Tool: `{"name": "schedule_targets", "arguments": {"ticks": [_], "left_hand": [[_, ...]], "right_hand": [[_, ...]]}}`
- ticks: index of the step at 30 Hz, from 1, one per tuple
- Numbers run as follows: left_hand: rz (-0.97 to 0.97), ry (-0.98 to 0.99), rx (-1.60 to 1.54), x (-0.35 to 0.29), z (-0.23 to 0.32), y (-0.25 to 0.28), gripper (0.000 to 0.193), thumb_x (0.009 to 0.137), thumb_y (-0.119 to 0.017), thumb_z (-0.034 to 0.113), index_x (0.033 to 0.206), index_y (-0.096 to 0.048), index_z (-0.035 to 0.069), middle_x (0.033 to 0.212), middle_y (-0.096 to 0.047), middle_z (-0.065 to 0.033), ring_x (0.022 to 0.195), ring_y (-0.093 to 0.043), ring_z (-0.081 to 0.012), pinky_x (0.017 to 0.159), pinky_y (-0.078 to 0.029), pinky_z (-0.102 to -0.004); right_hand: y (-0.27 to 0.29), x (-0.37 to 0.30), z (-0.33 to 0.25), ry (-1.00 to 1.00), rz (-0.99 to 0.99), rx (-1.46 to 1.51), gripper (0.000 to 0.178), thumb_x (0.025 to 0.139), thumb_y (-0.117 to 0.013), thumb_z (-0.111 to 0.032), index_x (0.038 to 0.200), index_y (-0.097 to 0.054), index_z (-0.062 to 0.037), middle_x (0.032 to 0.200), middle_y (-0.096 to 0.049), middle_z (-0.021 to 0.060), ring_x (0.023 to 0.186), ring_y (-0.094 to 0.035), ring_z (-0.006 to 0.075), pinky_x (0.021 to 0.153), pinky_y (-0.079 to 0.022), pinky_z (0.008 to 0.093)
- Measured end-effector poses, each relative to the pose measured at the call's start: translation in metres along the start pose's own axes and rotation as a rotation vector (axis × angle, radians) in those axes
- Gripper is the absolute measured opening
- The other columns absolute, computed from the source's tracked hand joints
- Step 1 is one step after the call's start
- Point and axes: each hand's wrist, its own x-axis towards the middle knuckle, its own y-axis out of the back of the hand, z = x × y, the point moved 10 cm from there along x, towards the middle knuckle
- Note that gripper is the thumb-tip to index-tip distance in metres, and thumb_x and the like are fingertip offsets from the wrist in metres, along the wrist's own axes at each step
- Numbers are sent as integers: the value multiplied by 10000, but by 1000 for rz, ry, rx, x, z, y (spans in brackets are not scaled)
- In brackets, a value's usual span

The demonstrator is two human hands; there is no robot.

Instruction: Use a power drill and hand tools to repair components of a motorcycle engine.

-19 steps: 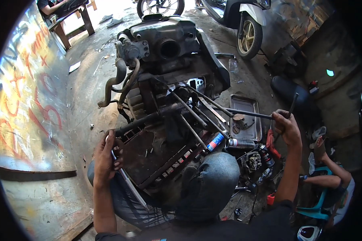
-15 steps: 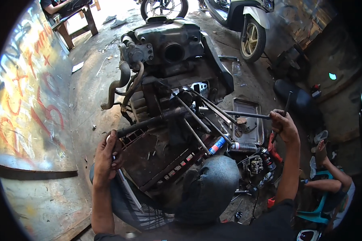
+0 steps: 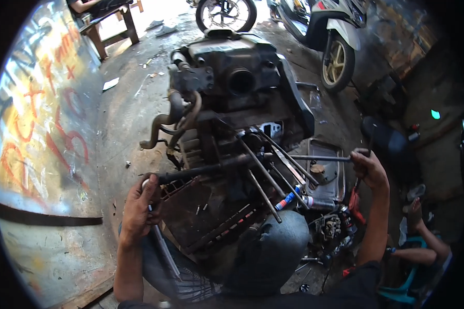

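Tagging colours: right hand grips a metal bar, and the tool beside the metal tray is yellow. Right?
Colour's wrong: the tool beside the metal tray is red in the head view. The right hand does grip a metal bar.

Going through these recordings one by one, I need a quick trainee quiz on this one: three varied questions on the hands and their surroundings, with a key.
1. Multiple choice. The left hand grips:
a) a rag
b) a silver metal rod
c) a paper cup

2. True or false: the right hand is open and empty.

3. Fill in the blank: the front fender of the parked scooter, at the upper right of the view, is ____ in colour.

Key:
1. b
2. False; it is closed around a dark rod.
3. white
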Motion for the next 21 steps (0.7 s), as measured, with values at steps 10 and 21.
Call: {"name": "schedule_targets", "arguments": {"ticks": [10,21], "left_hand": [[64,-69,55,2,-3,0,241,1029,-520,370,1049,-552,132,627,-388,64,376,-310,-26,319,-207,-194],[19,-72,70,5,-5,0,256,1030,-515,379,1110,-544,138,650,-410,58,390,-308,-18,334,-195,-192]], "right_hand": [[3,44,9,-51,-92,-14,227,913,-713,-274,816,-577,-120,631,-383,-121,496,-321,-8,415,-234,192],[-3,40,-1,75,17,-58,278,902,-727,-336,895,-542,-128,691,-428,-90,547,-362,12,453,-259,200]]}}
